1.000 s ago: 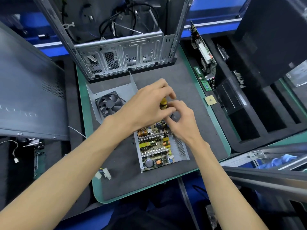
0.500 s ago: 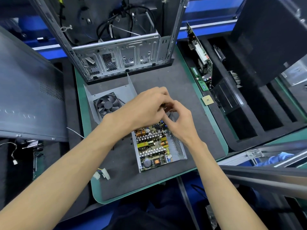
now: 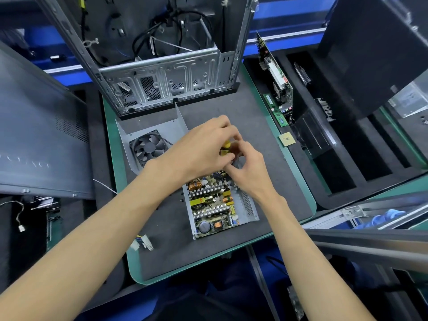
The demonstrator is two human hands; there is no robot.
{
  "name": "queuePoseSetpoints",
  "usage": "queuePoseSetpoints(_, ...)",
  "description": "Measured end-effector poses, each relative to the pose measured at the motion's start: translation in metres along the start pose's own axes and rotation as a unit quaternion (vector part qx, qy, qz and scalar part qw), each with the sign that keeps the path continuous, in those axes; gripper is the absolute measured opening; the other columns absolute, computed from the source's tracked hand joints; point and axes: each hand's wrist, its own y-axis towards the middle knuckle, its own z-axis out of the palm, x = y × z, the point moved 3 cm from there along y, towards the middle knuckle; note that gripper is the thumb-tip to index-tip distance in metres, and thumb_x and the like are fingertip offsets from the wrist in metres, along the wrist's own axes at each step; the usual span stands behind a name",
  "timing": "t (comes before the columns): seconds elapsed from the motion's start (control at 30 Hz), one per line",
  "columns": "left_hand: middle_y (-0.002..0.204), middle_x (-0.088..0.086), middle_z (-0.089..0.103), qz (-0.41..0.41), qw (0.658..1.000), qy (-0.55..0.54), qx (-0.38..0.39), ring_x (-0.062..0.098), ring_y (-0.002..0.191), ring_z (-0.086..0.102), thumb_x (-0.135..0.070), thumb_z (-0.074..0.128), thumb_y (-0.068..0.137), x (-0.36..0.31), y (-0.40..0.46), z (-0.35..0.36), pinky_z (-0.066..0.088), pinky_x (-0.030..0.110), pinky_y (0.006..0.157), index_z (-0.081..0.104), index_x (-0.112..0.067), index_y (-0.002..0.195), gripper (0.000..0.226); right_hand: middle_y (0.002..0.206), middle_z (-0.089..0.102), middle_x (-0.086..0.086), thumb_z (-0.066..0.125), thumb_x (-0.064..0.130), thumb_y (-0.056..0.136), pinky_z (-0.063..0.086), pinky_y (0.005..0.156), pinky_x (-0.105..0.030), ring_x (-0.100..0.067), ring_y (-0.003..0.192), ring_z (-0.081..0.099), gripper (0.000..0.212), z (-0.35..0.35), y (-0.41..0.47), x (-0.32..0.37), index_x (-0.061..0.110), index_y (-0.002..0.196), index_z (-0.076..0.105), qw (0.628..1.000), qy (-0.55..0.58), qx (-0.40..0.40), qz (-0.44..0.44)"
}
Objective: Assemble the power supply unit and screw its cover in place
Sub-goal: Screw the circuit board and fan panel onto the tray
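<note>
PSU [image 3: 215, 205]: lying open on bench [image 3: 266, 140], board showing copper coils, heatsinks
Cover [image 3: 150, 140]: lying apart, fan attached
Left hand [image 3: 199, 147]: gripping yellow screwdriver [image 3: 225, 148]
Right hand [image 3: 250, 172]: pinching at shaft
Labels: none legible

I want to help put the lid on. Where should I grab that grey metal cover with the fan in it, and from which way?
Probably best to take the cover by its upright side wall, the bare flap standing at its far right edge, coming down from above. The fan fills the flat part and has open blades, so keep fingers off it. The left hand hangs over its near right corner, so come from the far side.
</note>
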Motion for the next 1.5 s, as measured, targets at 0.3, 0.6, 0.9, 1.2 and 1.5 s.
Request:
queuePoseSetpoints(0.3, 0.111, 0.001, 0.057, -0.008, 1.000, 0.017, 0.013, 0.019, 0.102, 0.056, -0.022, 0.065, 0.091, -0.003, 0.000, -0.001, 0.049, 0.039, 0.087, 0.066, -0.017, 0.114, 0.024, 0.086, 0.062, 0.006, 0.068, 0.022, 0.087, 0.046, 0.072, -0.024, -0.010, 0.081, 0.057, 0.022, -0.003, 0.001, 0.002, 0.035, 0.099, 0.055, 1.000, -0.015, 0.011, 0.006)
queuePoseSetpoints(0.6, 0.107, 0.000, 0.056, -0.021, 0.999, 0.023, 0.009, 0.018, 0.100, 0.054, -0.028, 0.068, 0.090, -0.006, -0.001, -0.002, 0.049, 0.038, 0.084, 0.066, -0.017, 0.108, 0.021, 0.084, 0.064, 0.005, 0.064, 0.026, 0.084, 0.048, 0.067, -0.029, -0.013, 0.077, 0.058, 0.021, -0.003, 0.000, 0.003, 0.031, 0.104, 0.057, 1.000, -0.004, 0.009, 0.020)
queuePoseSetpoints(0.9, 0.096, -0.002, 0.056, -0.056, 0.998, 0.016, -0.015, 0.019, 0.088, 0.055, -0.036, 0.071, 0.088, -0.002, -0.002, -0.001, 0.047, 0.036, 0.078, 0.064, -0.017, 0.101, 0.024, 0.081, 0.063, -0.003, 0.065, 0.020, 0.085, 0.050, 0.070, -0.040, -0.020, 0.077, 0.055, 0.016, -0.005, 0.001, 0.005, 0.018, 0.100, 0.062, 0.999, -0.020, 0.028, 0.031)
queuePoseSetpoints(1.2, 0.092, -0.005, 0.064, -0.060, 0.998, 0.001, -0.027, 0.016, 0.086, 0.060, -0.050, 0.063, 0.092, 0.003, -0.005, -0.015, 0.051, 0.038, 0.080, 0.071, -0.018, 0.108, 0.036, 0.070, 0.054, 0.005, 0.069, 0.015, 0.092, 0.042, 0.065, -0.032, -0.015, 0.070, 0.049, 0.010, -0.011, 0.000, 0.015, 0.017, 0.090, 0.060, 0.999, -0.041, -0.012, 0.012)
queuePoseSetpoints(1.5, 0.075, -0.006, 0.071, -0.218, 0.964, -0.074, -0.130, 0.014, 0.074, 0.066, -0.021, 0.059, 0.098, 0.049, -0.059, -0.045, 0.055, 0.036, 0.080, 0.073, -0.017, 0.088, 0.017, 0.065, 0.060, 0.015, 0.058, 0.021, 0.101, 0.044, 0.063, -0.017, -0.005, 0.062, 0.053, 0.011, 0.001, 0.020, 0.066, 0.019, 0.094, 0.066, 0.966, 0.231, -0.114, 0.017)
